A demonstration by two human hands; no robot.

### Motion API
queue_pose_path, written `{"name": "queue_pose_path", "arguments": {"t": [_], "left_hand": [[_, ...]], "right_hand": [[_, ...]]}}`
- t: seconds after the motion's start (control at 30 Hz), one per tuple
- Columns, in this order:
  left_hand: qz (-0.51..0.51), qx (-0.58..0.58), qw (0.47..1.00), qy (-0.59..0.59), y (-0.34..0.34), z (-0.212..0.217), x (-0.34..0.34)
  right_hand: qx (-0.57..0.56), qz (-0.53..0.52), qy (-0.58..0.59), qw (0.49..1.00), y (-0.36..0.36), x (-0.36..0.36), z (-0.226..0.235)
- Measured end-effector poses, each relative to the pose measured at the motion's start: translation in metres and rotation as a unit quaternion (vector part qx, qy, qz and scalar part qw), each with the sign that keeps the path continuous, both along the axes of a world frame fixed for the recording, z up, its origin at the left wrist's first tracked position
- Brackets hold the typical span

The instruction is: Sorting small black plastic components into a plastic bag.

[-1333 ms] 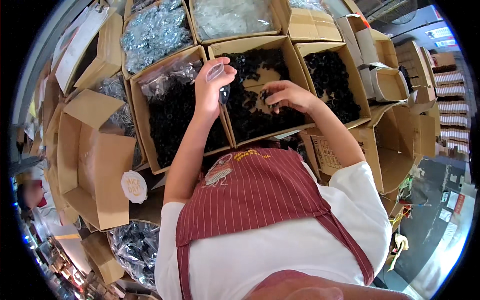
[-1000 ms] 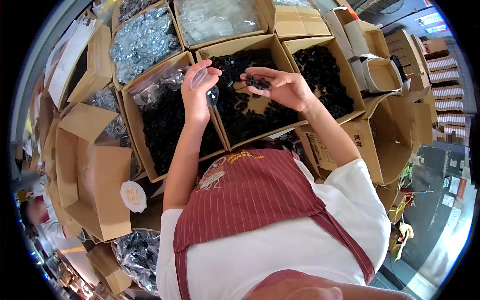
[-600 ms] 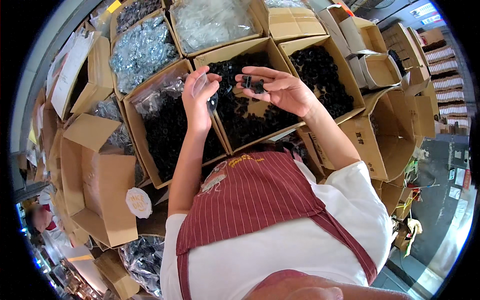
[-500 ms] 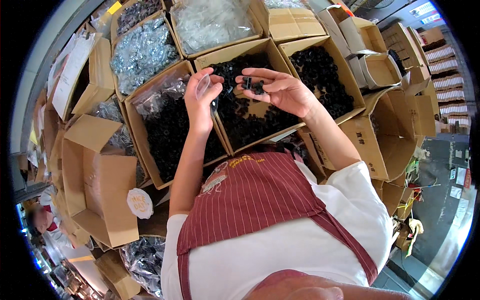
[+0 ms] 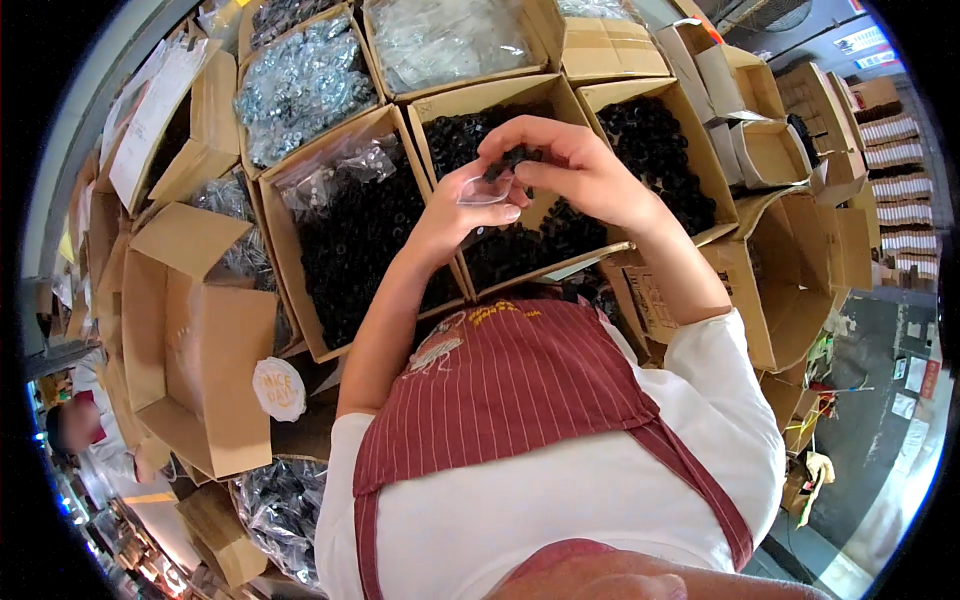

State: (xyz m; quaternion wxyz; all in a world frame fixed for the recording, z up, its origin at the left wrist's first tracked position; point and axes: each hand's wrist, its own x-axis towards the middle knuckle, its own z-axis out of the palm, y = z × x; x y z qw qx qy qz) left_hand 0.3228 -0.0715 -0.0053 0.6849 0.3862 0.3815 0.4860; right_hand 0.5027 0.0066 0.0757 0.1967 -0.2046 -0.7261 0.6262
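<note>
Over the middle box of black parts my two hands meet. Fingers of my left hand (image 5: 445, 218) are closed on a small clear plastic bag (image 5: 482, 191), whose rounded mouth faces my right hand (image 5: 590, 182). That hand is bent over the bag, its fingers curled round a few small black plastic parts (image 5: 516, 160) right at the bag's mouth. The exact shape of those parts is partly hidden by the fingers. Below lies the open cardboard box (image 5: 545, 92), with loose black parts (image 5: 510, 255) and some of its bottom showing.
Boxes of black parts stand left (image 5: 350, 240) and right (image 5: 660, 150). Behind are a box of bagged metal pieces (image 5: 300, 90) and one of clear bags (image 5: 450, 45). An open carton (image 5: 235, 370) stands at left, another (image 5: 780, 270) at right. A person (image 5: 100, 430) is at far left.
My hands have come together. The left moved right with the bag, and the right brought the black parts from open fingers to the bag's mouth.
</note>
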Motion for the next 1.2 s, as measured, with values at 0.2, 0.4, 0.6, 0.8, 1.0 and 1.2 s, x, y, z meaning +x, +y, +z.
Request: {"name": "queue_pose_path", "arguments": {"t": [0.2,0.4,0.6,0.8,1.0,1.2], "left_hand": [[-0.032,-0.001,0.999,0.024,0.002,-0.005,-0.006],[-0.001,-0.001,1.0,0.006,-0.003,0.006,-0.002],[-0.005,0.011,1.0,0.005,-0.002,0.002,0.001],[0.067,0.06,0.996,-0.001,0.001,-0.005,-0.003],[0.287,0.066,0.951,-0.093,0.016,-0.011,-0.022],[0.291,0.033,0.941,-0.167,0.014,-0.01,-0.025]], "right_hand": [[0.156,0.038,0.009,0.987,0.001,-0.011,-0.007],[0.151,0.105,0.005,0.983,0.002,-0.015,-0.01],[0.127,0.109,0.007,0.986,0.001,-0.014,-0.015],[0.134,-0.009,0.048,0.99,0.015,-0.015,-0.011],[0.212,0.156,-0.451,0.853,0.04,-0.007,-0.143],[0.227,0.231,-0.414,0.85,0.003,0.003,-0.163]]}}
